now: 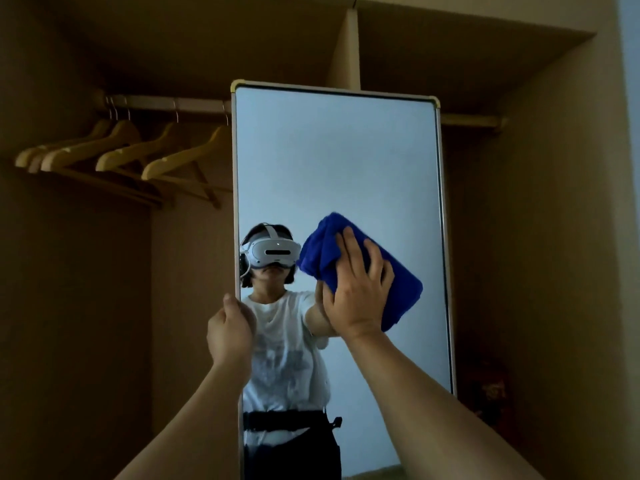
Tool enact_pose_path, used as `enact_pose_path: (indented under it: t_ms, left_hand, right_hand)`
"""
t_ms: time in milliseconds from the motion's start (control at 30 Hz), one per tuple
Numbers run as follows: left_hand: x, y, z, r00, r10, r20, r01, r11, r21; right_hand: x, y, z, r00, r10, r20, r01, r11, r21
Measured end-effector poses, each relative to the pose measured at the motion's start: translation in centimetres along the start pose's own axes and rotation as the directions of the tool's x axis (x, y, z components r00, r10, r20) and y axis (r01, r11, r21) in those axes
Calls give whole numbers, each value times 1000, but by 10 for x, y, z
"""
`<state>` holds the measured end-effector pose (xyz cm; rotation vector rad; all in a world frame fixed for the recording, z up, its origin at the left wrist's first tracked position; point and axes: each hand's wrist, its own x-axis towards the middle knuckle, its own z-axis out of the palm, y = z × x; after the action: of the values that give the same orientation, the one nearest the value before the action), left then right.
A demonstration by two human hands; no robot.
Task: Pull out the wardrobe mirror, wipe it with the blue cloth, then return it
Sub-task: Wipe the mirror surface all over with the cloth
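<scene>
A tall framed mirror (pixel 336 157) stands out from the open wardrobe, facing me. My left hand (pixel 230 329) grips its left edge at mid height, fingers curled round the frame. My right hand (pixel 358 289) lies flat with spread fingers on a bunched blue cloth (pixel 403 282) and presses it against the glass, right of centre. The glass reflects a person in a white shirt with a headset.
Several wooden hangers (pixel 124 147) hang from the rail (pixel 166 103) in the left compartment behind the mirror. A vertical divider (pixel 348 50) rises above the mirror top. The wardrobe's right side wall (pixel 554 237) stands close to the mirror's right edge.
</scene>
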<state>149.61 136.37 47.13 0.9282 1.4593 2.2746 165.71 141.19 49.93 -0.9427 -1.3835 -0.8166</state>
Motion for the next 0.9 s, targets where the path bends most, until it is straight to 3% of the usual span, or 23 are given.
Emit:
enact_pose_path:
  t_ms: [233, 533, 900]
  left_hand:
    - [-1, -1, 2, 999, 23, -32, -22, 999, 29]
    - [-1, -3, 4, 992, 113, -61, -109, 992, 65]
    - [-4, -2, -3, 989, 144, -25, -140, 982, 127]
  right_hand:
    - [-1, 14, 5, 999, -43, -31, 42, 999, -19]
    - [94, 51, -5, 952, 305, 1, -305, 952, -11]
    - [-1, 66, -7, 853, 519, 50, -518, 855, -35]
